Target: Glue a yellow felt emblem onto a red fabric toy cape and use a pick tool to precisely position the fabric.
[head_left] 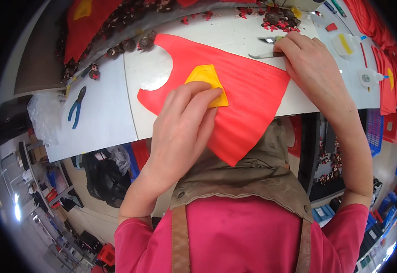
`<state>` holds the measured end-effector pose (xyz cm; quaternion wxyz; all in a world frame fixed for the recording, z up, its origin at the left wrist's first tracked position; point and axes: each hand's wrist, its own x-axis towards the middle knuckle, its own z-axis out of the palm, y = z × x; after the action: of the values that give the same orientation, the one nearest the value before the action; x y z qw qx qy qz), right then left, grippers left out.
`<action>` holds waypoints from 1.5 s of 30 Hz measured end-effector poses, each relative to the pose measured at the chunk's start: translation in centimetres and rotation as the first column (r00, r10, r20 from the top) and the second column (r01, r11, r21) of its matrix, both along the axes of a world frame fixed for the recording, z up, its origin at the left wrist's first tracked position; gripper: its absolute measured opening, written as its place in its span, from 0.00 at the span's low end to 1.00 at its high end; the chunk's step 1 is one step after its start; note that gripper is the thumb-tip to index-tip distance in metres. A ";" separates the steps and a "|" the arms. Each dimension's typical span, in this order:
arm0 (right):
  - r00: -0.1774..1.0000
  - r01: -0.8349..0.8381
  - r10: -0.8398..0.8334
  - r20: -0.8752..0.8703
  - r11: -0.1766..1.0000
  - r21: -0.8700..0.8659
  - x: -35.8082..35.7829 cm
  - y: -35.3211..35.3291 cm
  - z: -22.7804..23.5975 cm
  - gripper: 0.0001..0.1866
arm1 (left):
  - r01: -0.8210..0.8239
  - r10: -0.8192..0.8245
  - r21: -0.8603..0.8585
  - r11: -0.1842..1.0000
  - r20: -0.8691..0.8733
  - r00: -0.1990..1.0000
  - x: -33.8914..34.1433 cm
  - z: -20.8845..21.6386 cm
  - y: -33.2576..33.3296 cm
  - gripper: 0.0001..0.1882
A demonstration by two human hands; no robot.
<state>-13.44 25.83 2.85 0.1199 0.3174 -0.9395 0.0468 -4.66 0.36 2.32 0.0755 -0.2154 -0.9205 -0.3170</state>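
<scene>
A red cape-shaped cloth (244,82) lies on the white worktable and hangs over its near edge. On it sits a yellow angular patch (204,74). My left hand (180,119) has its fingertips closed at the patch's lower edge, covering part of it. At the cloth's right edge my right hand (309,59) is bent with its fingers closed around a slim curved metal tool (264,56), whose far end is hidden in the hand. Beside those fingers is a second tool (267,40) with a short metal tip and a yellowish handle.
Blue-handled pliers (76,107) lie at the left beside a clear plastic bag (48,113). Small dark and red pieces (280,19) heap along the back. Two bottles with blue tips, one yellow-banded (344,44), stand at right near stacked red cloths (386,82).
</scene>
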 end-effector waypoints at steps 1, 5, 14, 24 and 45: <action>1.000 -0.008 0.008 -0.001 1.000 -0.010 -0.3 0.0 0.0 0.09 | -0.008 0.008 -0.010 1.000 -0.001 1.000 0.0 0.2 0.1 0.14; 0.998 -0.042 0.040 0.039 0.998 0.044 -0.7 0.1 0.2 0.09 | -0.095 0.051 0.162 0.982 0.255 0.965 -0.2 0.8 0.2 0.13; 0.962 -0.016 0.155 0.225 0.855 -0.518 -0.2 -2.3 3.3 0.08 | -0.248 0.132 0.355 0.901 0.321 0.938 -1.0 -0.4 0.0 0.13; 0.781 0.262 0.313 0.540 0.621 -0.739 0.8 -6.5 4.6 0.07 | -0.289 0.158 0.283 0.914 0.409 0.899 -2.0 0.6 0.4 0.16; 0.672 0.240 0.081 0.736 0.917 -0.320 0.3 -8.9 7.4 0.12 | -0.185 0.090 0.805 0.564 0.163 0.983 -2.7 1.8 2.5 0.19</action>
<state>-13.12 16.94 10.29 -0.2058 0.1988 -0.8915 0.3512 -7.41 2.83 4.08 0.1429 -0.0673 -0.6875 -0.7088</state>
